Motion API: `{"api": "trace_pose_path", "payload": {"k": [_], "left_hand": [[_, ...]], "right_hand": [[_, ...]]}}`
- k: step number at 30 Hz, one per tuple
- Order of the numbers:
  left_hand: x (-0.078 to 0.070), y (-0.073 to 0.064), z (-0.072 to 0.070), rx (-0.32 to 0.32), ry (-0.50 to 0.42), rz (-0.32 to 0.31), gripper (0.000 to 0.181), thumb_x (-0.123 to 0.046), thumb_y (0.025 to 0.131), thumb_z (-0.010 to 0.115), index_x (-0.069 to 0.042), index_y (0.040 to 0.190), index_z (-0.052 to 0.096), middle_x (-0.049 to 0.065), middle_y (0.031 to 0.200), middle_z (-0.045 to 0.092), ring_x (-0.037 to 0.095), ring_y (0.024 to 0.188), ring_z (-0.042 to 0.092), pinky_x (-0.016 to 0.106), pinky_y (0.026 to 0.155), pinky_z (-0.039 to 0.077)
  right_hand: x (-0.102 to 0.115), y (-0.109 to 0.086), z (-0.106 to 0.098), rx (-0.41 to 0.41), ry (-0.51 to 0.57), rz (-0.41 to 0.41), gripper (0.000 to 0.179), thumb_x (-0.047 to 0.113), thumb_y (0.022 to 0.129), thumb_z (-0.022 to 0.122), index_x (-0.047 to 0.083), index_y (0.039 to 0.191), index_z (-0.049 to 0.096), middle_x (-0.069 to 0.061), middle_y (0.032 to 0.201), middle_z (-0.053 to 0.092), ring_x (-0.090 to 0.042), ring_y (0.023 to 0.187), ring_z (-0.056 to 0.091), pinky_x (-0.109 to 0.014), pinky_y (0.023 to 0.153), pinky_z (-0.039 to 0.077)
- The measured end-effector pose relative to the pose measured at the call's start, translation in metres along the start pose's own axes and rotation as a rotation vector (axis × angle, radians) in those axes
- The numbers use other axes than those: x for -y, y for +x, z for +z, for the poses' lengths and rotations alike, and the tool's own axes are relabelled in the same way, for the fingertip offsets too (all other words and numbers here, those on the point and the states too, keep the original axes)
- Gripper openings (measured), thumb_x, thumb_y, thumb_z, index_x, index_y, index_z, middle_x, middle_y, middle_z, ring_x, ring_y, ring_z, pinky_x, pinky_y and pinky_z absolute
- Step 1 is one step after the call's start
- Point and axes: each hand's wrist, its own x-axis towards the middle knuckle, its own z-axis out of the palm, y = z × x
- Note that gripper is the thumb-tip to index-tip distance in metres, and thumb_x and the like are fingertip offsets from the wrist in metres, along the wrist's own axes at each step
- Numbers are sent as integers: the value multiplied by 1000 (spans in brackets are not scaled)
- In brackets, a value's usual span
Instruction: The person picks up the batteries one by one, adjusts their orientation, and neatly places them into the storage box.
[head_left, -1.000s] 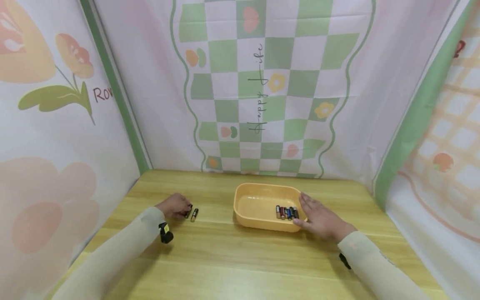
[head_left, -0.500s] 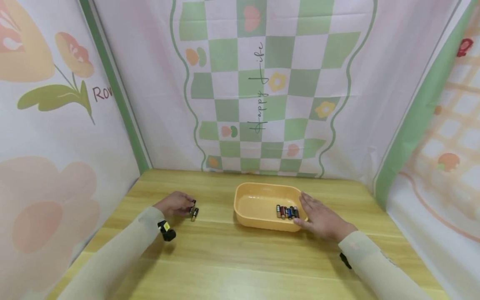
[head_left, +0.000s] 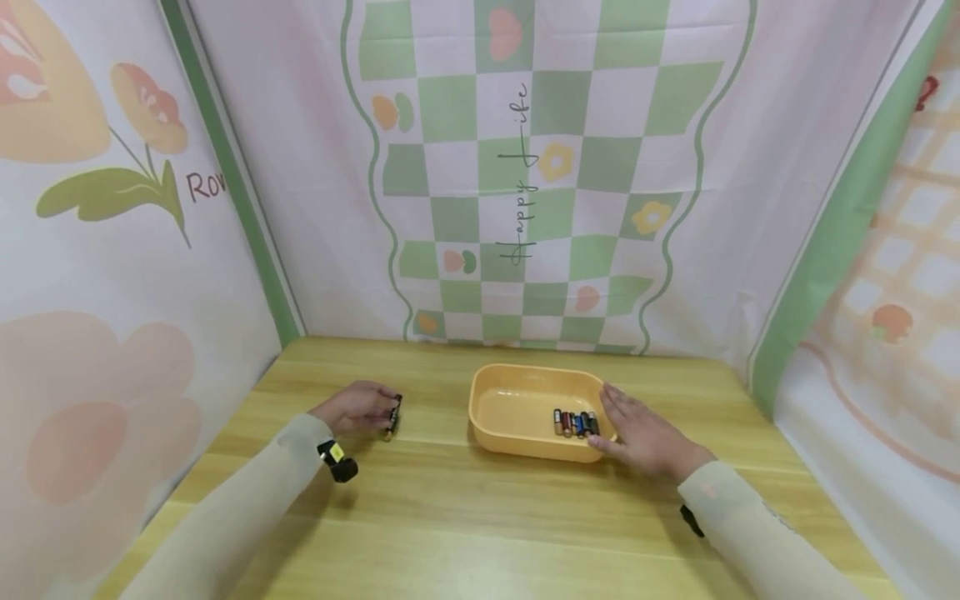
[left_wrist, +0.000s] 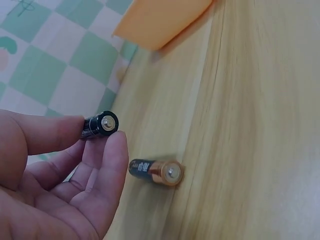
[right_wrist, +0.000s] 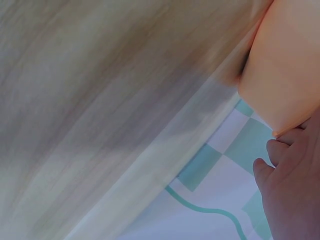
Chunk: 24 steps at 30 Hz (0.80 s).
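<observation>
My left hand (head_left: 358,407) pinches a black battery (left_wrist: 101,125) between thumb and fingertips, just above the table. Below it, a black and copper battery (left_wrist: 156,171) lies on the wood, apart from the fingers. The orange-yellow plastic basin (head_left: 483,433) stands at the middle of the table. Several batteries (head_left: 576,423) in mixed colours lie side by side in its right end. With fingers fairly straight, my right hand (head_left: 648,437) rests on the basin's right rim; the right wrist view shows some of those fingers (right_wrist: 282,150) at the edge.
The wooden table (head_left: 450,517) reaches back to a green and white checked cloth (head_left: 525,208). Printed cloths hang on the left (head_left: 97,267) and right (head_left: 885,275) too. Bare wood lies between the left hand and the basin.
My left hand has picked up one battery and shifted slightly right with it, toward and over the other loose battery. The right hand and basin have stayed put.
</observation>
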Motion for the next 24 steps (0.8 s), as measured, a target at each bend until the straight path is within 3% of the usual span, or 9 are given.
{"api": "trace_pose_path", "payload": {"k": [12,17,24], "left_hand": [[-12,-1,6,38,-63,28,36,1,96,55,8,130,47,8,96,60,15,76,60,31,77,59],[-21,0,5,74,-76,73,37,4,97,50,10,132,43,6,89,58,7,62,49,36,86,57],[-33,0,8,98,-113,86,35,3,98,50,9,132,43,12,99,61,6,62,49,39,90,54]], "right_hand": [[0,-1,2,10,-3,14,89,61,98,38,-6,152,13,-19,159,4,-39,144,13,-52,117,15],[-1,-1,3,14,-3,17,89,61,98,38,-5,152,12,-18,159,3,-39,144,12,-52,117,15],[-1,-1,2,14,1,17,89,60,98,38,-6,152,13,-20,159,5,-38,145,11,-52,117,14]]}}
